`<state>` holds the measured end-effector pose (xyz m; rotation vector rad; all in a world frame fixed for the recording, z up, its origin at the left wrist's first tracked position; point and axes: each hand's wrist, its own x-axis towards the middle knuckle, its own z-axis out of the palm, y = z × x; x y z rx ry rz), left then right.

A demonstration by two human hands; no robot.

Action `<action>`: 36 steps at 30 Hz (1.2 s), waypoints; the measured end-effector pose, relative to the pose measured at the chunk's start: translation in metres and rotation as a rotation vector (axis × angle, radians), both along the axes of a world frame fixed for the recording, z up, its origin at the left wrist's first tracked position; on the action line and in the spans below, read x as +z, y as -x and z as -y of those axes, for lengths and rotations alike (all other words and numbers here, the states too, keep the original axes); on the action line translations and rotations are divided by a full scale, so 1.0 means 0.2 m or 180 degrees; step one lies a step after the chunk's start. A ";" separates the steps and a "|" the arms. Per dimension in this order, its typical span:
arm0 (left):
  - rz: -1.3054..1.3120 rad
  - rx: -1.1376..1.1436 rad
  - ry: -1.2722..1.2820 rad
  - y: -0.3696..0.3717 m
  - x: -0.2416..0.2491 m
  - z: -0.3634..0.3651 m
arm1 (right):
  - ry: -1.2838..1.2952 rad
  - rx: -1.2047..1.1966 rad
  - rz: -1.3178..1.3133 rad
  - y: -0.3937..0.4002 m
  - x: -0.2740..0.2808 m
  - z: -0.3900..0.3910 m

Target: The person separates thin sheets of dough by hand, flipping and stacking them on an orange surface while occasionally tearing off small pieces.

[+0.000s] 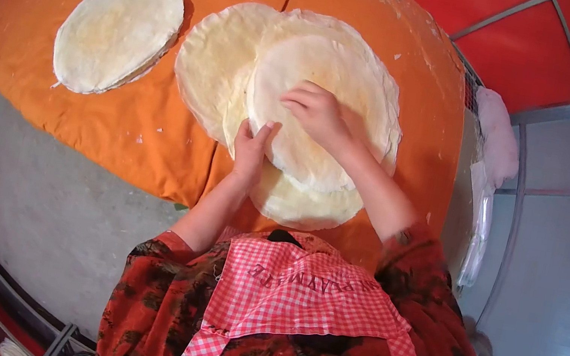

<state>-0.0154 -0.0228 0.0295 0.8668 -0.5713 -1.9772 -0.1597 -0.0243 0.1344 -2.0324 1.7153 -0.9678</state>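
Several thin, round, pale flatbreads lie overlapping on an orange cloth. My left hand (251, 151) is at the near left edge of the top flatbread (299, 142), its thumb over the rim and the edge between thumb and fingers. Above the middle of that same sheet, my right hand (318, 114) has its fingers curled together in a pinch; whatever they may hold is too small to make out. Another flatbread (217, 63) sticks out to the left beneath the pile, and a further flatbread (307, 206) shows at the near side.
A separate stack of flatbreads (119, 34) sits on the left of the orange cloth (175, 151). Grey floor (71, 178) lies beyond the cloth's near left edge. At the right hangs a pale pink bundle (497, 135), beside grey panels (564, 197).
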 end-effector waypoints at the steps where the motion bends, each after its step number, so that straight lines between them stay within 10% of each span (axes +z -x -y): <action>1: 0.0097 0.0046 0.0002 0.01 -0.02 0.01 | 0.0178 0.0406 -0.0266 -0.05 0.00 0.12; 13: 0.0788 0.0466 0.0229 0.07 -0.12 -0.01 | -0.1774 0.2505 -0.2612 -0.24 -0.17 0.70; 19: 0.1100 0.0495 0.0338 0.06 -0.10 0.00 | -0.2026 0.0140 0.1095 -0.05 -0.14 0.88; 27: 0.0920 0.0477 0.0218 0.08 -0.15 0.00 | -0.2191 0.2059 -0.2116 -0.17 -0.03 0.70; 30: 0.0883 0.0515 0.0172 0.08 -0.14 -0.01 | -0.1831 0.2012 -0.1902 -0.16 -0.13 0.72; 36: 0.0942 0.0436 0.0031 0.06 -0.05 -0.01 | -0.1711 0.0042 0.2326 0.06 -0.27 1.01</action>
